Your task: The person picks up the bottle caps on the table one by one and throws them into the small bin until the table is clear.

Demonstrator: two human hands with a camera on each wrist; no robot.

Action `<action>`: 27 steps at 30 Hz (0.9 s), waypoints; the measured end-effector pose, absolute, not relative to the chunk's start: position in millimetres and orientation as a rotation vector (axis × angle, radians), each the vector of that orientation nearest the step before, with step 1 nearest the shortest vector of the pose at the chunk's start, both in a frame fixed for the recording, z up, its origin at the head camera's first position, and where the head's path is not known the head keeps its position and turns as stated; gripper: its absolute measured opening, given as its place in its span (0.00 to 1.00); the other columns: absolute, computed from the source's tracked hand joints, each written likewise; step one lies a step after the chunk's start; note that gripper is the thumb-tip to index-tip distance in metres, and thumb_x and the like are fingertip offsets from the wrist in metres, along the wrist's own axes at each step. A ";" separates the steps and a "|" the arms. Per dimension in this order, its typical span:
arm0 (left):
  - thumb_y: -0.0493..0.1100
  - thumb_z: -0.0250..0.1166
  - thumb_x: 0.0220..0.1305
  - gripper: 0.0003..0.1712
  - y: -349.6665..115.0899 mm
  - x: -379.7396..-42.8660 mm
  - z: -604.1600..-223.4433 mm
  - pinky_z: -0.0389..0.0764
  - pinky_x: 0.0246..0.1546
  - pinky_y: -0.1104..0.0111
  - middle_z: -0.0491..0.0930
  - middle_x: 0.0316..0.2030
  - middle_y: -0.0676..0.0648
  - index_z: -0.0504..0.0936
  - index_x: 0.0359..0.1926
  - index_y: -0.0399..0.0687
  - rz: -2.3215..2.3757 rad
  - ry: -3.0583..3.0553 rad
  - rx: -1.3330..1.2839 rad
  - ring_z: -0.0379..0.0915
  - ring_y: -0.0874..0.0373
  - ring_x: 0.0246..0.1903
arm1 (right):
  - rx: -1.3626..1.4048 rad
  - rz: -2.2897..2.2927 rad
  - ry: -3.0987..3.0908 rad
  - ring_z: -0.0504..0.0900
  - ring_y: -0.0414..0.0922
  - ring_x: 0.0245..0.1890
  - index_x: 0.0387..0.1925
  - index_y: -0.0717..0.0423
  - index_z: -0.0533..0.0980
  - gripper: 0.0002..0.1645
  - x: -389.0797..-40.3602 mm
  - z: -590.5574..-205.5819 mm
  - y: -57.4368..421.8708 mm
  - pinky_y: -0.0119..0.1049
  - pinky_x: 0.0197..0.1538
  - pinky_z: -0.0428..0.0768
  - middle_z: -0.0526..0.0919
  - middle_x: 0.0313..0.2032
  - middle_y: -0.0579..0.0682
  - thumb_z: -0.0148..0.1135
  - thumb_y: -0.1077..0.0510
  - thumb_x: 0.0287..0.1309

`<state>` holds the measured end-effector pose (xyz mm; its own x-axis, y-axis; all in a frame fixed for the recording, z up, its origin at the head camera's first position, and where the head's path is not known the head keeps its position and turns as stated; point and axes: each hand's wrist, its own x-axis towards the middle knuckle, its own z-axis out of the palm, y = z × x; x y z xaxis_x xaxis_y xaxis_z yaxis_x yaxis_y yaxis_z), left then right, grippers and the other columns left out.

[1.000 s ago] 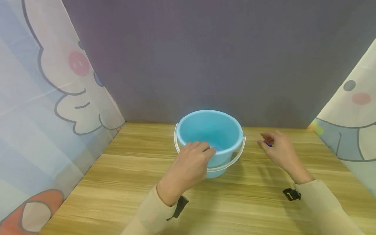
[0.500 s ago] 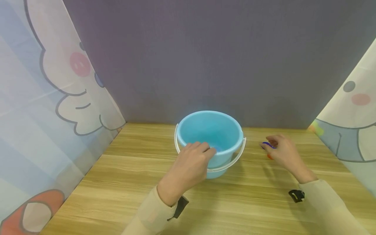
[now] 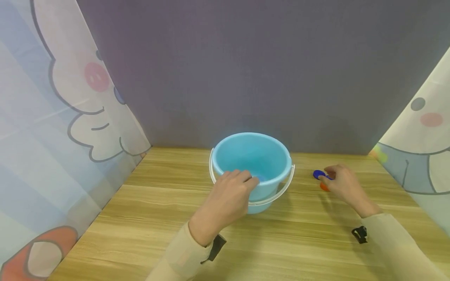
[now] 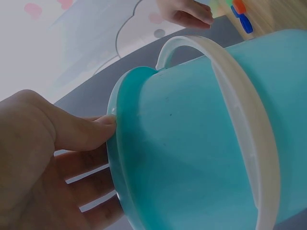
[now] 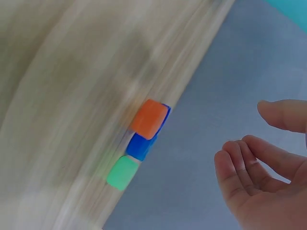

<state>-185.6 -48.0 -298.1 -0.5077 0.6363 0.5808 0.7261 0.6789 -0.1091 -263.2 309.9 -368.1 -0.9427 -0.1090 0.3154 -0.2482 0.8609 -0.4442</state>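
My left hand [image 3: 225,199] grips the near rim of a light blue plastic bucket [image 3: 261,191], thumb outside the wall and fingers over the edge. The bucket stands upright, its white handle [image 3: 289,181] hanging down on the near side. To its right my right hand [image 3: 344,185] hovers by a few small, cap-like plastic pieces, thumb and fingers parted with nothing between them. A round blue piece [image 3: 318,174] and an orange piece [image 3: 324,187] show beside the fingers. In the right wrist view, an orange piece [image 5: 149,119], a blue one [image 5: 140,146] and a green one [image 5: 122,172] lie together.
The bucket and pieces are on a wood-grain table [image 3: 158,218]. A dark grey panel [image 3: 253,70] rises along its back edge. Cartoon-printed curtains [image 3: 42,156] flank both sides. Something small and bluish [image 3: 261,178] lies inside the bucket.
My right hand has shifted to the right and slightly toward me, uncovering the blue and orange pieces beside its fingers. My left hand and the bucket stay in place.
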 end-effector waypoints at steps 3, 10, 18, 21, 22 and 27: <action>0.24 0.64 0.47 0.22 -47.8 -185.6 -298.1 0.71 0.29 0.68 0.81 0.33 0.51 0.86 0.43 0.45 -0.197 -2.301 -1.043 0.73 0.55 0.28 | 0.256 0.704 -2.788 0.79 0.67 0.42 0.50 0.83 0.75 0.28 -264.3 -369.4 313.5 0.61 0.45 0.76 0.78 0.42 0.73 0.68 0.58 0.61; 0.23 0.63 0.47 0.22 -47.4 -186.0 -298.5 0.72 0.29 0.67 0.81 0.33 0.51 0.86 0.43 0.45 -0.203 -2.294 -1.049 0.74 0.55 0.29 | 0.261 0.674 -2.875 0.76 0.72 0.46 0.49 0.84 0.75 0.28 -266.6 -371.6 320.9 0.65 0.48 0.75 0.78 0.44 0.77 0.67 0.59 0.61; 0.23 0.62 0.47 0.21 -46.9 -186.4 -299.2 0.70 0.27 0.68 0.80 0.32 0.51 0.85 0.41 0.45 -0.211 -2.287 -1.049 0.72 0.56 0.27 | 0.260 0.691 -2.925 0.79 0.69 0.43 0.48 0.83 0.76 0.27 -272.4 -379.1 332.0 0.63 0.46 0.77 0.81 0.42 0.75 0.65 0.58 0.62; 0.22 0.61 0.46 0.21 -46.8 -186.9 -299.9 0.69 0.26 0.68 0.79 0.31 0.52 0.85 0.39 0.45 -0.218 -2.273 -1.048 0.71 0.57 0.26 | 0.253 0.691 -2.939 0.81 0.67 0.41 0.46 0.81 0.78 0.26 -275.0 -380.7 334.8 0.62 0.45 0.78 0.83 0.41 0.73 0.66 0.56 0.62; 0.22 0.61 0.46 0.21 -46.8 -187.0 -300.0 0.68 0.26 0.68 0.79 0.30 0.52 0.84 0.39 0.45 -0.218 -2.272 -1.048 0.71 0.57 0.26 | 0.250 0.692 -2.947 0.81 0.66 0.40 0.45 0.81 0.78 0.26 -275.7 -381.2 335.5 0.61 0.44 0.78 0.83 0.40 0.72 0.66 0.56 0.62; 0.23 0.62 0.45 0.21 -46.9 -187.0 -300.0 0.69 0.27 0.68 0.80 0.31 0.51 0.85 0.40 0.45 -0.211 -2.275 -1.044 0.72 0.56 0.26 | 0.219 0.701 -3.017 0.81 0.69 0.43 0.47 0.83 0.76 0.30 -277.9 -382.5 337.3 0.62 0.45 0.78 0.82 0.42 0.75 0.65 0.54 0.63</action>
<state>-187.0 -46.9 -300.0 -0.4957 0.6311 0.5967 0.7300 0.6749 -0.1074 -277.9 337.3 -382.5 -0.9894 -0.1287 0.0677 -0.1453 0.8883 -0.4357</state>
